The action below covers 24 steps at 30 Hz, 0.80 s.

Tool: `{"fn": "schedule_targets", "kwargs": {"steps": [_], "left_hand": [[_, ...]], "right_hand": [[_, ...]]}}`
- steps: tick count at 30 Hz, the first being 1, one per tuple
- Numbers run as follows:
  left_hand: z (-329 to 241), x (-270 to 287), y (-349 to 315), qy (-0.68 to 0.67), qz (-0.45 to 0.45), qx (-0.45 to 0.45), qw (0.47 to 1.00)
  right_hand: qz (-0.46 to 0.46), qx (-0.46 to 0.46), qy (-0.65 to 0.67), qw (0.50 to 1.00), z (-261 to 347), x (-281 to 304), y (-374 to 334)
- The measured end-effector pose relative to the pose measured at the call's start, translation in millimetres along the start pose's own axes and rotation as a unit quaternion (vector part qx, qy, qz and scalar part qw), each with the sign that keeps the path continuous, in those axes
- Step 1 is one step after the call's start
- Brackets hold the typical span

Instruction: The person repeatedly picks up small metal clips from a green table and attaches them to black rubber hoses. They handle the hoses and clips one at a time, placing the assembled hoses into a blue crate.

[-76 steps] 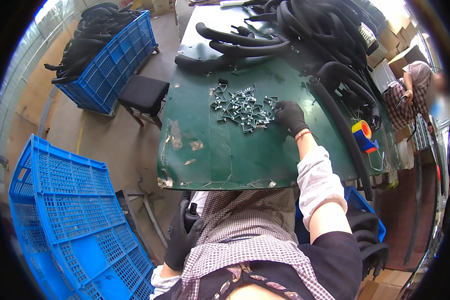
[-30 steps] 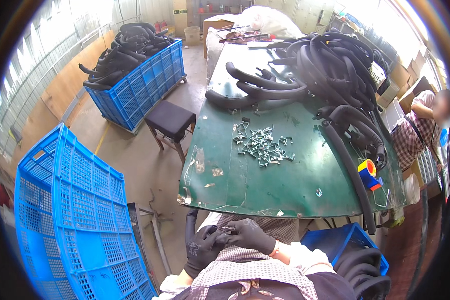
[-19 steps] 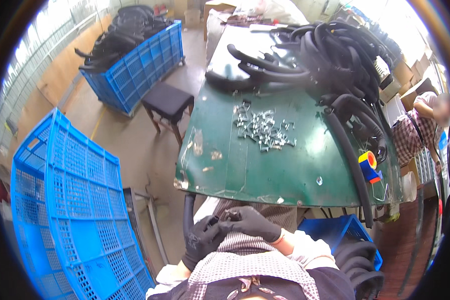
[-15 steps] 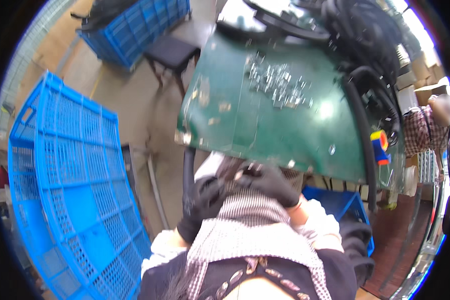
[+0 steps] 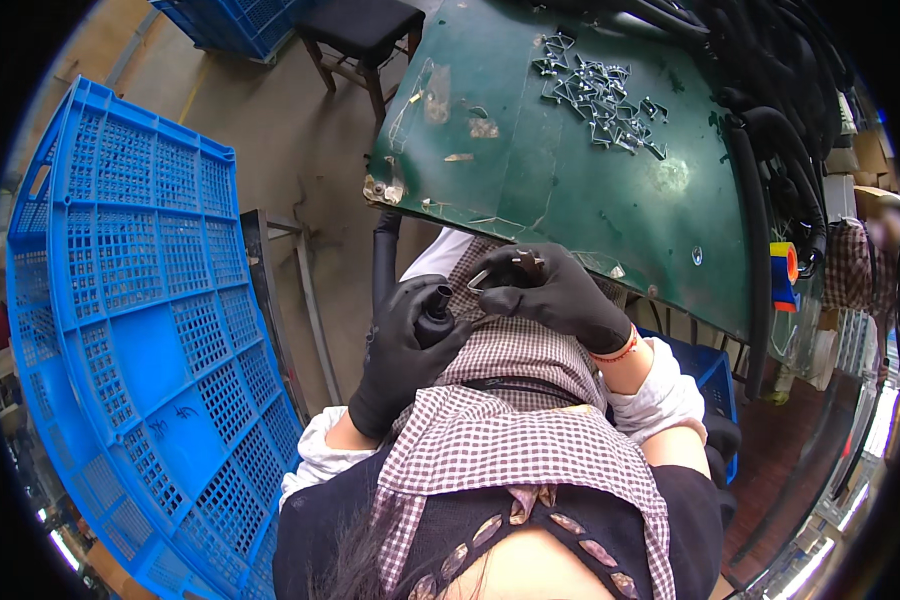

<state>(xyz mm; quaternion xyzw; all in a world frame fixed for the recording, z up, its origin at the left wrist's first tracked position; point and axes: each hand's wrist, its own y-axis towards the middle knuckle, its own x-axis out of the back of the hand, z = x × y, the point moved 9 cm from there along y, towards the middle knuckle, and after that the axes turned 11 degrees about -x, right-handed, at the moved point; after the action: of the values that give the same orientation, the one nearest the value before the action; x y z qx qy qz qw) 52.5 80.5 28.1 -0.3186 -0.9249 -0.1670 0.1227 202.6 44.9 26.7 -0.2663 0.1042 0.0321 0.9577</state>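
My left hand (image 5: 390, 350), in a black glove, is closed around a black rubber hose (image 5: 437, 306), its open end poking up between thumb and fingers. To its right, my right hand (image 5: 565, 300), also gloved in black, pinches a small bent metal clip (image 5: 478, 282) near the hose end, apart from it. More metal shows between the right hand's fingers, too small to make out. Both hands are above my checked apron (image 5: 515, 355), at the near edge of the green table (image 5: 610, 200). A loose heap of similar metal clips (image 5: 605, 100) lies on the table.
Black hoses (image 5: 785, 150) are piled along the table's right side, beside a roll of coloured tape (image 5: 783, 275). A large blue plastic crate (image 5: 150, 350) stands at my left. Behind it are a dark stool (image 5: 360, 35) and another blue crate (image 5: 240, 25). Another person is at the far right.
My head view has shifted, so the table sits higher in the picture. The hands have come up and apart, and the hose end and clip now show clearly.
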Motion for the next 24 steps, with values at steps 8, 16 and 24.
{"fn": "schedule_targets", "kwargs": {"steps": [8, 16, 24], "left_hand": [[12.4, -18.1, -6.8, -0.018, 0.038, 0.02, 0.999], [-21.7, -24.7, 14.8, -0.048, 0.09, -0.164, 0.981], [6.1, -26.4, -4.6, 0.01, 0.188, 0.072, 0.98]], "right_hand": [[0.14, 0.024, 0.01, 0.99, 0.9, -35.8, -0.8], [0.216, -0.043, 0.071, 0.973, -5.4, -54.0, 7.7], [0.164, 0.004, 0.099, 0.981, -7.5, -35.3, 0.7]]}}
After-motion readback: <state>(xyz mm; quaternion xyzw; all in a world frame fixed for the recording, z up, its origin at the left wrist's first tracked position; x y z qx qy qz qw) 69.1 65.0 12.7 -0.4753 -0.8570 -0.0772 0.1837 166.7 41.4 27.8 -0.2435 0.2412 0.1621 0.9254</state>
